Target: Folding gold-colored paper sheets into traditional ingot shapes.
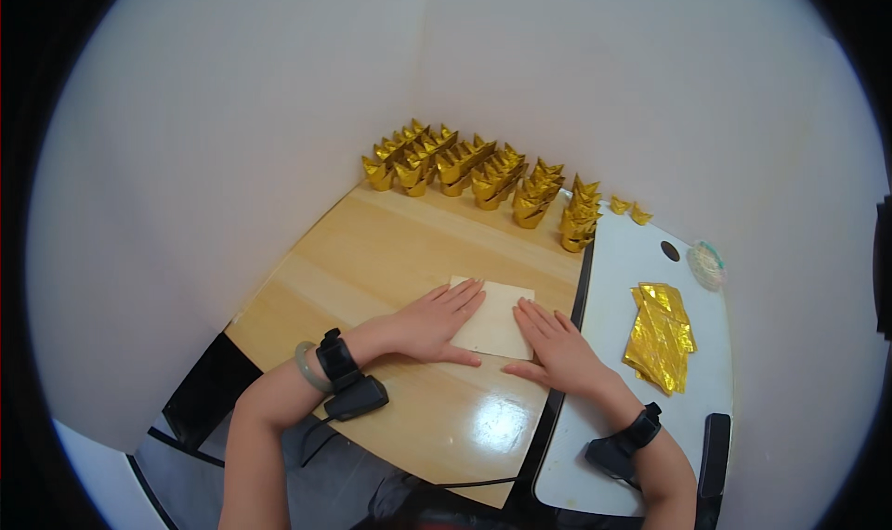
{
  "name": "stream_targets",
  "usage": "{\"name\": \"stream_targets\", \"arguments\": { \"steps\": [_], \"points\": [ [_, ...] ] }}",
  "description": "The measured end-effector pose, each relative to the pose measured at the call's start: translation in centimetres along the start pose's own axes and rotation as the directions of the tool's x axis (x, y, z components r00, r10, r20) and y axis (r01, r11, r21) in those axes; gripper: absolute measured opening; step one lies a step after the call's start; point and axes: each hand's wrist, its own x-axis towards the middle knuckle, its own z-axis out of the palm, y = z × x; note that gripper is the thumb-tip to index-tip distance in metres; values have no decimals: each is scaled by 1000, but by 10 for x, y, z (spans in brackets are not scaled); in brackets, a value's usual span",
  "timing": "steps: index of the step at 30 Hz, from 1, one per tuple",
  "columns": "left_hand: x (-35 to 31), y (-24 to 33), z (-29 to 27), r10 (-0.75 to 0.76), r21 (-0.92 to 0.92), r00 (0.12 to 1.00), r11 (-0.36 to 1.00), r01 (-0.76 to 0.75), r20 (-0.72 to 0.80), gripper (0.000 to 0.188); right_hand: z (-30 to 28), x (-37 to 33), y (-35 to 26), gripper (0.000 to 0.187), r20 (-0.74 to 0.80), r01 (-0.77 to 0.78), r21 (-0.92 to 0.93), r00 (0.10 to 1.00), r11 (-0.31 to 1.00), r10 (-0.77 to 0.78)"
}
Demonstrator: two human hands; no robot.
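A square sheet of cream-coloured paper (pixel 497 318) lies flat on the wooden table top. Across its left edge rests my left hand (pixel 435 323), palm down with the fingers stretched out and the thumb pointing along the near edge. My right hand (pixel 557 349) lies flat over the sheet's right edge, its fingers extended and the thumb toward the left. Neither hand grips anything. Each wrist wears a black strap with a box-shaped device on it, and a pale green bangle (pixel 310 366) circles the left forearm.
Several rows of folded gold paper ingots (pixel 502 172) stand along the table's far edge by the walls. On the white table (pixel 595 437) at right lie a stack of gold foil sheets (pixel 662 337) and a round clear container (pixel 707 264). A black cable (pixel 474 483) crosses the near edge.
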Motion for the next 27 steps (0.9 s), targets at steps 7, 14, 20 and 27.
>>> {"name": "stream_targets", "arguments": {
  "steps": [7,14,20,27],
  "points": [
    [0,-19,0,87,-85,996,992,-89,-19,95,1,0,5,72,-166,10,-36,986,999,-16],
    [-1,-11,-14,130,-207,987,967,-147,-94,65,-6,0,3,63,-265,27,19,964,999,-21],
    [3,-2,-25,-56,-454,995,891,14,-80,43,-4,-2,5,51,-256,-47,403,953,914,162],
    [5,-6,-9,-158,-397,868,917,-48,-470,51,3,6,9,46,-151,-223,603,911,766,384]
  ]
}}
